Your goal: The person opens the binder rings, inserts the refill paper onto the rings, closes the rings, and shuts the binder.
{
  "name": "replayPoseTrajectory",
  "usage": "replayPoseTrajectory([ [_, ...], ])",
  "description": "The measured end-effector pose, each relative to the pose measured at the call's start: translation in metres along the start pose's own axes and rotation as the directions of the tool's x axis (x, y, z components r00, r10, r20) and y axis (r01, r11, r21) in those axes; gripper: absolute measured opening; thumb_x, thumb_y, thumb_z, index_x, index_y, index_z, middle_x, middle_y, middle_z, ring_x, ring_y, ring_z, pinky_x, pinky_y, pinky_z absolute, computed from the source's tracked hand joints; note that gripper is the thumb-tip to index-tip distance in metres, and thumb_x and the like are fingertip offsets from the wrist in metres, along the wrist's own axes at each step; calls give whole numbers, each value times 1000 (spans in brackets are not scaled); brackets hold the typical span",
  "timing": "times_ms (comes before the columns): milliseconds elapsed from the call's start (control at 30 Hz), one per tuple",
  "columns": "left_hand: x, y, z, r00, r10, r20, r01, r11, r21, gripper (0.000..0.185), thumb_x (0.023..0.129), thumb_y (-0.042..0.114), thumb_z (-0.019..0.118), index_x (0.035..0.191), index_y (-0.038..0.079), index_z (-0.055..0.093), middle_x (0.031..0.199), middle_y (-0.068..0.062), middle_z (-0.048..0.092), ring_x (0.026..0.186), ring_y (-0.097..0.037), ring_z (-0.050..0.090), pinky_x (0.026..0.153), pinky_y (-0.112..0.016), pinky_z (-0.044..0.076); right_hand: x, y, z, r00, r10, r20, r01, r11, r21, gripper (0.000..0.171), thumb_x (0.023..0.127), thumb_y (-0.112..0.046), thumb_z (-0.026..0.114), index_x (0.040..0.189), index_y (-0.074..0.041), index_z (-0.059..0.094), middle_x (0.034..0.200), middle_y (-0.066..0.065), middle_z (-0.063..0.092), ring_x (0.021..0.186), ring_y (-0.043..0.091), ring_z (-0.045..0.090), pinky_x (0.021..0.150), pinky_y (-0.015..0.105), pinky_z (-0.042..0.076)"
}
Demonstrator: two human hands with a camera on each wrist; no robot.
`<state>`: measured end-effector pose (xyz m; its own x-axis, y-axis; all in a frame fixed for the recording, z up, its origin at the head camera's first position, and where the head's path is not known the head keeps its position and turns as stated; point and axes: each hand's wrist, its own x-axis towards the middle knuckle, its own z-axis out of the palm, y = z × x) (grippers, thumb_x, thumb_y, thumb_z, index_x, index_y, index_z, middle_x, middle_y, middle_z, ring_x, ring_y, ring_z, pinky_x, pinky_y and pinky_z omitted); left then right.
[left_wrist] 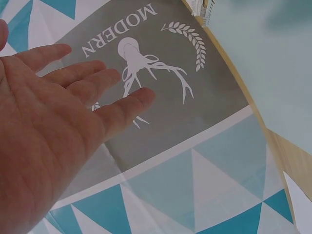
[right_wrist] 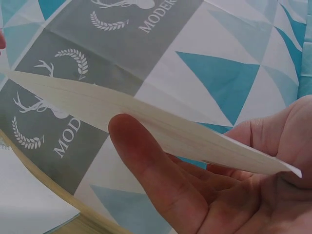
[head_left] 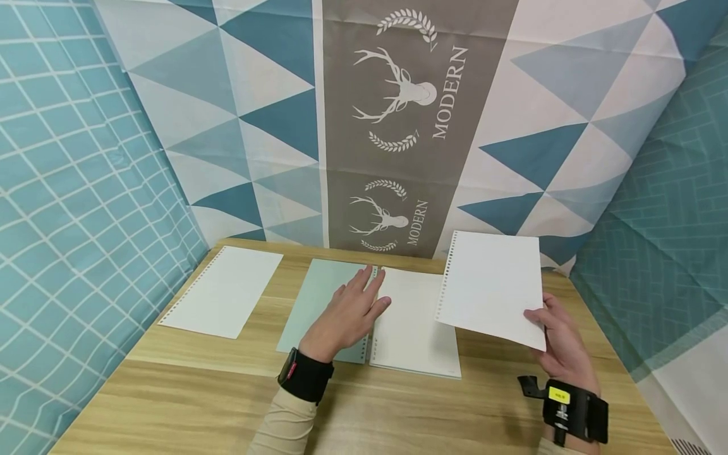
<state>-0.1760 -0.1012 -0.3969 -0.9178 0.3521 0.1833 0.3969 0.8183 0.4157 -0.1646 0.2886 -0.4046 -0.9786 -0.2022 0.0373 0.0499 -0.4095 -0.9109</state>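
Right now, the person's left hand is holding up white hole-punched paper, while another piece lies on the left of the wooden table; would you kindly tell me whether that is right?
Not quite: the head view shows the right hand, not the left hand, holding up the white hole-punched paper. The other piece does lie on the left of the wooden table.

The punched sheet (head_left: 495,284) at right is coloured white, the notebook cover (head_left: 313,298) pale green. The table (head_left: 216,392) is grained yellow-brown; the backdrop (head_left: 273,54) is patterned with blue triangles and white-on-grey stags, the upper-left cloth (head_left: 62,126) gridded white on turquoise.
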Motion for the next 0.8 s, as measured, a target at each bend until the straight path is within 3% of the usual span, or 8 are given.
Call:
replayPoseTrajectory([
  [267, 0, 0, -1, 1000, -12, 1, 12, 1000, -2, 65, 108, 53, 34, 162, 15, 29, 169, -14, 25, 158, -29, 24, 121, -62, 29, 3, 1, 6, 1000, -2, -2, 2, 999, -50, 33, 107, -1, 39, 137, -15, 34, 113, -3, 71, 97, 12, 75, 76, 30, 62],
  [800, 0, -2, 0, 1000, -21, 1, 21, 1000, -7, 65, 108, 53, 33, 163, 19, 27, 170, -14, 22, 158, -30, 23, 121, -63, 28, 11, 4, 28, 997, 74, -33, -79, 983, -168, 37, 107, -9, 46, 139, -22, 32, 115, -5, 65, 99, 9, 72, 80, 30, 62],
])
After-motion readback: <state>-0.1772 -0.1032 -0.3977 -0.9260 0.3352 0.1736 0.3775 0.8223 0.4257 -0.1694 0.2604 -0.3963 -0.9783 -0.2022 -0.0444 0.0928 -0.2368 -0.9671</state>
